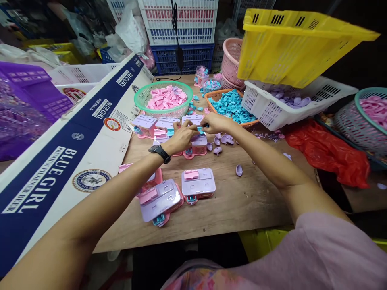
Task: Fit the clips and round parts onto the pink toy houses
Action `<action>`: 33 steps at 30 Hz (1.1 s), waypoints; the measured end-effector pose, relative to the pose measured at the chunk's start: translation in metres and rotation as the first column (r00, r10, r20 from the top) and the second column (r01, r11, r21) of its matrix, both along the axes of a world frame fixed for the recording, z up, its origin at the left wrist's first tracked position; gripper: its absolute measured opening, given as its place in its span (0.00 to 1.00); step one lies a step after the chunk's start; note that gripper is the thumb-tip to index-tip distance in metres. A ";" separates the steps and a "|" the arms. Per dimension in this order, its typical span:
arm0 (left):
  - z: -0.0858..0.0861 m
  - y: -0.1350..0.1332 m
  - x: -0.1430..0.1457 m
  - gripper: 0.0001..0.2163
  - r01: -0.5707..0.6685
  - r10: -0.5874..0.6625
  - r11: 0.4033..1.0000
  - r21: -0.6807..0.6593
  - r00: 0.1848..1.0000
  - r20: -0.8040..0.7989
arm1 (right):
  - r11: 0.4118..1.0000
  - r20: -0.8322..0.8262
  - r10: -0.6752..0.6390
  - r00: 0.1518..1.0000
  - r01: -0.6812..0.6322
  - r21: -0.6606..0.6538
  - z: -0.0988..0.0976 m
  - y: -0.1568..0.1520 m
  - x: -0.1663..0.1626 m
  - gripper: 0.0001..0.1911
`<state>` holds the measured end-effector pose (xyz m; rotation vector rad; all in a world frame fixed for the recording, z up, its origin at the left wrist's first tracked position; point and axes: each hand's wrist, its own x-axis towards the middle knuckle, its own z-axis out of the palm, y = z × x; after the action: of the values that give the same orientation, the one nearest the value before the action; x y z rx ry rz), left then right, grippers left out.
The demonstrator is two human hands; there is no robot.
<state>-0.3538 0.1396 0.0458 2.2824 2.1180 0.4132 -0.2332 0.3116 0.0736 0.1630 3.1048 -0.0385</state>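
Note:
My left hand (183,136), with a dark watch on its wrist, rests over the lilac lid of a small pink toy case (199,144); its fingers are bent and closed, and what they grip is hidden. Coming from the other side, my right hand (216,122) is closed, its fingertips pinching at a teal plastic piece (200,130) on that lid. Just left, another lilac lid bears a pink piece (160,133). Behind stand more lilac-lidded cases (145,121). Nearer me are a tilted case (160,200) and a straight one (198,182), each with a pink piece on top.
A green basket (139,98) of pink pieces and an orange basket (208,96) of teal pieces stand behind. Lilac oval parts (217,150) lie scattered right of the cases. A white crate (263,110) sits under a yellow crate (281,48). A long beer carton (69,141) borders the left.

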 end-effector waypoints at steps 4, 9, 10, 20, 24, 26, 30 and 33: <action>-0.002 -0.003 0.004 0.19 0.054 -0.055 0.998 -0.019 0.996 -0.067 | 0.998 -0.076 -0.064 0.995 0.063 -0.018 -0.013 -0.008 0.008 0.12; 0.010 -0.009 0.008 0.20 0.028 -0.032 0.998 -0.051 0.997 -0.071 | 0.956 -0.215 -0.248 0.945 0.202 -0.213 -0.021 -0.023 0.024 0.10; 0.015 -0.011 0.009 0.21 0.014 -0.018 0.998 -0.062 0.998 -0.054 | 0.919 -0.248 -0.300 0.921 0.210 -0.333 -0.020 -0.026 0.026 0.11; 0.042 -0.073 0.038 0.11 -0.132 0.007 0.955 0.266 0.905 0.426 | -0.084 0.086 -0.571 0.816 0.046 -0.995 0.017 -0.114 0.037 0.33; 0.040 -0.103 0.038 0.10 -0.132 -0.020 0.895 0.426 0.943 0.333 | 0.019 0.020 -0.477 0.879 0.034 -0.999 0.024 -0.140 0.027 0.34; 0.042 -0.118 0.037 0.09 -0.108 -0.028 0.896 0.432 0.954 0.298 | 0.041 0.039 -0.413 0.910 0.062 -0.997 0.027 -0.149 0.022 0.37; 0.047 -0.147 0.036 0.08 -0.177 0.028 0.886 0.429 0.943 0.330 | 0.089 0.068 -0.249 0.966 0.093 -0.992 0.030 -0.162 0.015 0.42; 0.046 -0.166 0.033 0.07 -0.342 0.102 0.856 0.387 0.847 0.522 | 0.179 0.031 -0.156 0.987 0.059 -0.982 0.028 -0.168 0.011 0.42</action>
<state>-0.3213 -0.0264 0.0921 1.7924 2.1741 1.4840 -0.2221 0.1437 0.1017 0.3111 2.3608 -2.0282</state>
